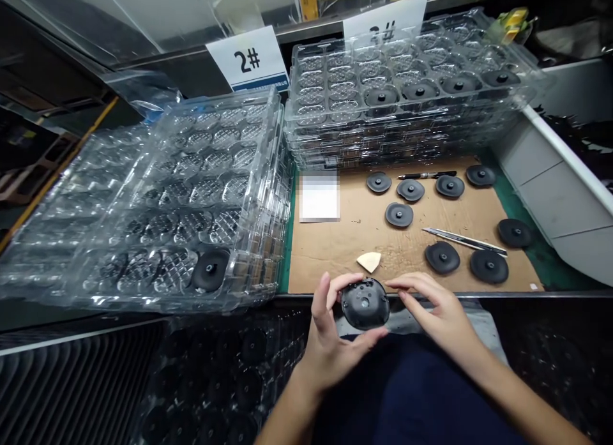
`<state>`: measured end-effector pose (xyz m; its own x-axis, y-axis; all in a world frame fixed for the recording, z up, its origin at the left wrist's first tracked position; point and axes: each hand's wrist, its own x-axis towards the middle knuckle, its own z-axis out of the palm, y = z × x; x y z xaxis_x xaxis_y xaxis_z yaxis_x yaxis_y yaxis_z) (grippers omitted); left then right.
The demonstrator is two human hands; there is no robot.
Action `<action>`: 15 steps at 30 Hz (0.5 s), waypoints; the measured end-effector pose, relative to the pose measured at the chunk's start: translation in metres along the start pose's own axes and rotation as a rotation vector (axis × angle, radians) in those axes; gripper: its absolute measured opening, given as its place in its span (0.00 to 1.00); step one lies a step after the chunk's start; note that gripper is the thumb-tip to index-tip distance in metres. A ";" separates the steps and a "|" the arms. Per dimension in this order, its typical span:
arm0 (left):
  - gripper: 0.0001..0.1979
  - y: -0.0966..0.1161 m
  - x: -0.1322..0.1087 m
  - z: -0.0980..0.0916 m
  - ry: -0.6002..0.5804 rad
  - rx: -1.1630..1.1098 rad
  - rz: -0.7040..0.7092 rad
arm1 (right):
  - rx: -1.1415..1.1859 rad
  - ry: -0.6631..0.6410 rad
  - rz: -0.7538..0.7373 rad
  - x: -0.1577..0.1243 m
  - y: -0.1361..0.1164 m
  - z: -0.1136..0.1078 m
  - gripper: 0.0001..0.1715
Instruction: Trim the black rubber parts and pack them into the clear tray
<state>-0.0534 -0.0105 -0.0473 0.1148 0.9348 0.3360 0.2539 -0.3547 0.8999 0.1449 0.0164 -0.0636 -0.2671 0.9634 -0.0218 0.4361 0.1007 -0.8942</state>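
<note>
A round black plastic disc part (pixel 364 303) is held at the near edge of the bench, its underside with small holes facing me. My left hand (pixel 330 343) grips it from the left and below, thumb and fingers curled round its rim. My right hand (pixel 433 311) touches its right edge with the fingertips. Several similar black discs (pixel 442 257) lie loose on the brown cardboard sheet (pixel 364 241) beyond my hands.
A stack of clear blister trays (pixel 158 202) stands at left with one black disc (pixel 209 269) in its near row. Another tray stack (pixel 407 94) stands at the back. A pen (pixel 426 175), a knife (pixel 464 241) and a cream wedge (pixel 369 261) lie on the cardboard. A grey bin (pixel 560 196) is at right.
</note>
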 end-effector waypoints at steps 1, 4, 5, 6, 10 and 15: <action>0.57 0.001 0.001 -0.001 -0.020 0.029 0.023 | 0.019 0.022 0.001 -0.001 -0.004 -0.003 0.11; 0.58 0.007 0.005 -0.001 -0.043 0.056 0.036 | 0.113 0.085 0.004 -0.002 -0.019 -0.013 0.11; 0.57 0.009 0.005 -0.001 -0.046 0.054 0.025 | 0.153 0.091 0.005 -0.003 -0.024 -0.016 0.11; 0.57 0.011 0.005 0.000 -0.047 0.050 0.011 | 0.191 0.080 0.009 -0.004 -0.029 -0.019 0.11; 0.54 0.015 0.003 0.002 -0.055 0.024 -0.077 | 0.350 -0.117 0.051 -0.004 -0.044 -0.022 0.13; 0.39 0.022 0.007 -0.003 -0.163 0.088 -0.265 | 0.838 -0.179 0.354 0.004 -0.037 -0.010 0.13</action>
<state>-0.0500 -0.0114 -0.0244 0.1838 0.9822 0.0382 0.3769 -0.1063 0.9201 0.1367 0.0194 -0.0265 -0.3963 0.8438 -0.3618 -0.2276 -0.4721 -0.8517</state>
